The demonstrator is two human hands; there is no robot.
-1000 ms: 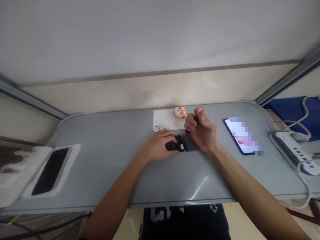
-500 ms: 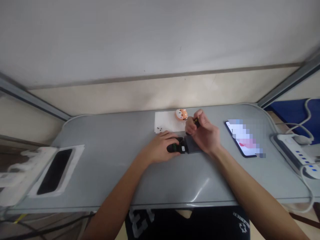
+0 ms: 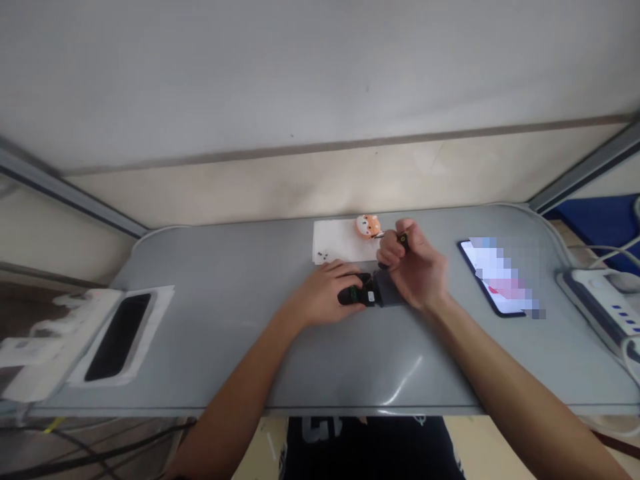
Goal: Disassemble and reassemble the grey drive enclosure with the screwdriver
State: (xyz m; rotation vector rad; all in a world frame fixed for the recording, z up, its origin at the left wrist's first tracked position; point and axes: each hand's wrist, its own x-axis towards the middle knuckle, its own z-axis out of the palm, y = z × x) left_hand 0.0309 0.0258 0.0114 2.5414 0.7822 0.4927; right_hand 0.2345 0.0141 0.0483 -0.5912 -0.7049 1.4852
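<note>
My left hand [image 3: 330, 292] is closed around a small black device [image 3: 363, 295] that has green marks and a white label, lying on the grey table. A dark grey flat piece [image 3: 387, 291] adjoins it on the right, partly hidden under my right wrist. Raised just above that piece, my right hand [image 3: 417, 267] is curled around a screwdriver [image 3: 404, 240] with a black and yellow handle. A thin metal part shows past its fingers on the left. Several tiny dark screws [image 3: 323, 256] lie on a white paper [image 3: 335, 239] beyond my left hand.
An orange and white animal-faced case [image 3: 369, 227] sits on the paper's far side. To the right are a lit phone [image 3: 500, 280] and a white power strip [image 3: 600, 303] with cables. On the left, a dark phone [image 3: 119, 337] rests on white paper beside another power strip [image 3: 75, 347].
The whole view has shifted slightly, so the table items appear a little further right. Both hands keep nearly the same places and grips.
</note>
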